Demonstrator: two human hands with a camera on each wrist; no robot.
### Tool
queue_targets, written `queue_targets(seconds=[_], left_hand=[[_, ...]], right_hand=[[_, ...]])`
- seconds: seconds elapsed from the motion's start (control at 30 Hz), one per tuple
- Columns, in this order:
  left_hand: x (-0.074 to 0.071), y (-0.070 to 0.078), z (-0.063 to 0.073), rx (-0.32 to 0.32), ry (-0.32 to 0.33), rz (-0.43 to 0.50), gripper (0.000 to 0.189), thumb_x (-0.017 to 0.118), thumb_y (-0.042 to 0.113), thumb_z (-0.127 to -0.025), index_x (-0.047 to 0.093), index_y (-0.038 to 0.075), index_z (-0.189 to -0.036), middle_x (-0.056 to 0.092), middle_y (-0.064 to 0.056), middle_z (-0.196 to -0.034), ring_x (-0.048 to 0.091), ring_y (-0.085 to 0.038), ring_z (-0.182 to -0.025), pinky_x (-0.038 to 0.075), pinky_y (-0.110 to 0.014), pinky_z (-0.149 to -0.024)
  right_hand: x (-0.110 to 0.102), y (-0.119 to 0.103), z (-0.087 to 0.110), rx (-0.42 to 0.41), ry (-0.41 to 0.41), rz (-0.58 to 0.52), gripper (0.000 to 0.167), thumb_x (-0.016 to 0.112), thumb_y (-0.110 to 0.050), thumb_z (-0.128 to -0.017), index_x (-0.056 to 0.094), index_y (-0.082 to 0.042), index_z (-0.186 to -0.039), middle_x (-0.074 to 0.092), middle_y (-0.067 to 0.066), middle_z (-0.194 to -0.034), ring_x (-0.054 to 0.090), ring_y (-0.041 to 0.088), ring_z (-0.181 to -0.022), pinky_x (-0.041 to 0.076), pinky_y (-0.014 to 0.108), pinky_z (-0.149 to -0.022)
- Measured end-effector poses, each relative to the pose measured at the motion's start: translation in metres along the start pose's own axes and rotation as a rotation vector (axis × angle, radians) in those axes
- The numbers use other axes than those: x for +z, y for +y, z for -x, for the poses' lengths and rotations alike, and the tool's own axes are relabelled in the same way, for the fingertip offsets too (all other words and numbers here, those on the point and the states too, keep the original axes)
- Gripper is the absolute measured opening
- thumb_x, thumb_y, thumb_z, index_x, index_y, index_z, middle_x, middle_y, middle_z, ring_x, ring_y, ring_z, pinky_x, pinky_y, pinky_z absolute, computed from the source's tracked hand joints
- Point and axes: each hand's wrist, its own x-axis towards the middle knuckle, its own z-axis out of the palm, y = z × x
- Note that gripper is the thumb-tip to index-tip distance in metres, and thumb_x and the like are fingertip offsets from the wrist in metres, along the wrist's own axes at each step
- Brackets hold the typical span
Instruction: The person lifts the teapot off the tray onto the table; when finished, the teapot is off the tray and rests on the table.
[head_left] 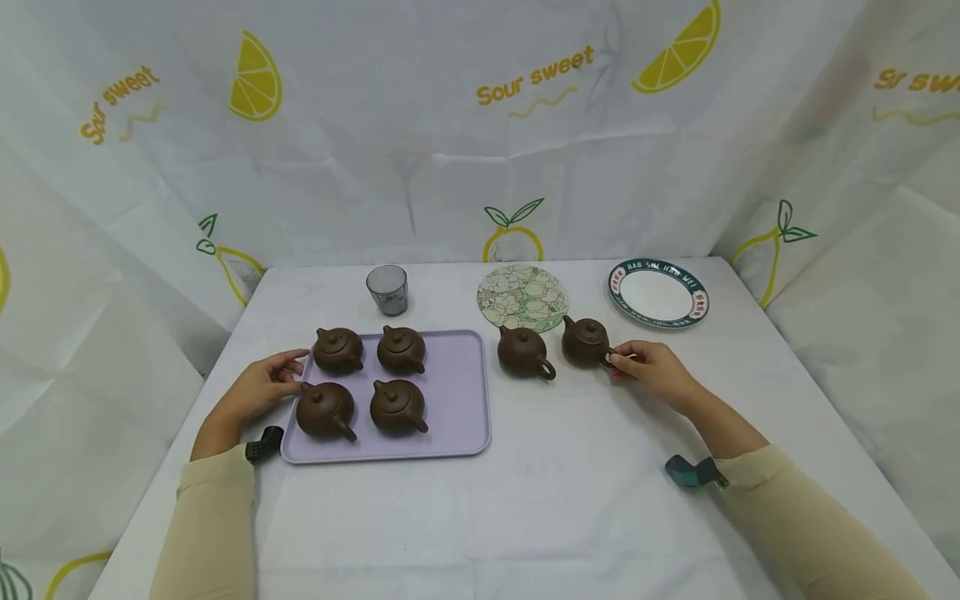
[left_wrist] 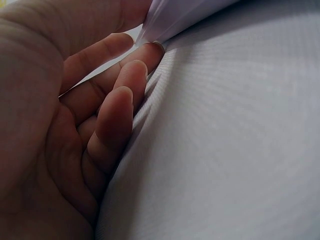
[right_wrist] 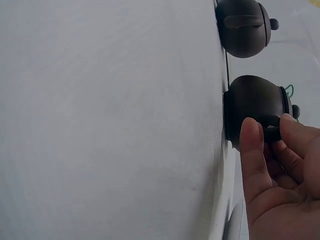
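A brown teapot [head_left: 587, 342] stands on the table with its spout pointing up and left. My right hand [head_left: 654, 372] pinches its handle between thumb and fingers; the right wrist view shows the handle [right_wrist: 271, 133] held. A second brown teapot [head_left: 522, 352] stands just to its left, with its handle turned toward the front right. At the left, the fingers and thumb of my left hand [head_left: 262, 385] touch the left edge of a lilac tray [head_left: 457, 392]. Several like teapots stand on it in two rows; the front left teapot [head_left: 325, 410] is close to the thumb.
Behind the tray is a grey glass [head_left: 388, 290]. A round patterned mat [head_left: 522, 297] lies behind the two loose teapots, and a white plate [head_left: 658, 292] with a dark green lettered rim lies at the back right. A white printed cloth [head_left: 420, 208] hangs behind.
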Motion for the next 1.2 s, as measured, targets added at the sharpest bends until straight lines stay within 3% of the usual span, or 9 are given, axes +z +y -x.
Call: queue_targets(seconds=[0.23, 0.33, 0.47, 0.67, 0.8, 0.97, 1.2], left_hand=[[-0.001, 0.002, 0.002, -0.028, 0.004, -0.006, 0.063, 0.072, 0.001, -0.081, 0.049, -0.001, -0.139, 0.059, -0.017, -0.107, 0.055, -0.011, -0.078, 0.045, -0.020, -0.067], [-0.001, 0.003, 0.005, -0.035, 0.008, -0.014, 0.063, 0.072, 0.002, -0.080, 0.049, -0.001, -0.139, 0.059, -0.015, -0.106, 0.055, -0.011, -0.078, 0.045, -0.021, -0.067], [-0.002, 0.003, 0.007, -0.030, 0.012, -0.022, 0.063, 0.072, 0.001, -0.080, 0.049, -0.002, -0.139, 0.059, -0.014, -0.105, 0.055, -0.010, -0.078, 0.045, -0.021, -0.067], [0.000, 0.006, 0.005, -0.018, 0.015, -0.012, 0.062, 0.071, -0.002, -0.081, 0.049, -0.003, -0.139, 0.060, -0.016, -0.107, 0.054, -0.007, -0.078, 0.044, -0.018, -0.067], [0.001, 0.020, 0.004, -0.010, -0.001, 0.021, 0.061, 0.069, -0.005, -0.081, 0.047, -0.008, -0.138, 0.059, -0.022, -0.107, 0.054, -0.007, -0.077, 0.044, -0.018, -0.067], [0.002, 0.040, 0.008, -0.013, -0.003, 0.030, 0.060, 0.069, -0.005, -0.080, 0.047, -0.011, -0.136, 0.058, -0.025, -0.107, 0.054, -0.008, -0.076, 0.044, -0.019, -0.067], [0.000, 0.044, 0.010, -0.031, 0.004, 0.033, 0.060, 0.070, -0.004, -0.081, 0.047, -0.010, -0.136, 0.058, -0.023, -0.107, 0.054, -0.007, -0.077, 0.044, -0.019, -0.068]], right_hand=[[-0.002, -0.013, 0.008, 0.005, 0.076, 0.237, 0.038, 0.060, -0.031, -0.098, 0.062, 0.001, -0.117, 0.071, 0.009, -0.093, 0.068, 0.025, -0.089, 0.050, 0.035, -0.072], [0.004, -0.022, 0.014, 0.003, 0.122, 0.242, 0.035, 0.058, -0.032, -0.098, 0.063, -0.002, -0.117, 0.071, 0.009, -0.093, 0.067, 0.025, -0.089, 0.048, 0.038, -0.073], [0.024, -0.038, 0.017, -0.039, 0.125, 0.166, 0.033, 0.060, -0.031, -0.098, 0.063, -0.004, -0.115, 0.070, 0.010, -0.095, 0.067, 0.023, -0.088, 0.050, 0.041, -0.077], [0.063, -0.064, 0.013, -0.137, 0.056, 0.064, 0.022, 0.065, -0.023, -0.094, 0.066, -0.006, -0.109, 0.068, 0.005, -0.090, 0.066, 0.019, -0.082, 0.051, 0.037, -0.073], [0.094, -0.079, 0.009, -0.215, -0.025, 0.012, 0.015, 0.068, -0.018, -0.092, 0.069, -0.007, -0.103, 0.068, 0.004, -0.087, 0.066, 0.018, -0.078, 0.051, 0.035, -0.067], [0.140, -0.099, 0.005, -0.299, -0.146, -0.015, 0.010, 0.070, -0.015, -0.090, 0.070, -0.008, -0.097, 0.065, 0.001, -0.089, 0.065, 0.015, -0.076, 0.052, 0.031, -0.064], [0.195, -0.124, 0.000, -0.373, -0.276, -0.009, 0.009, 0.070, -0.017, -0.090, 0.069, -0.010, -0.095, 0.065, -0.004, -0.085, 0.064, 0.008, -0.073, 0.051, 0.026, -0.065]])
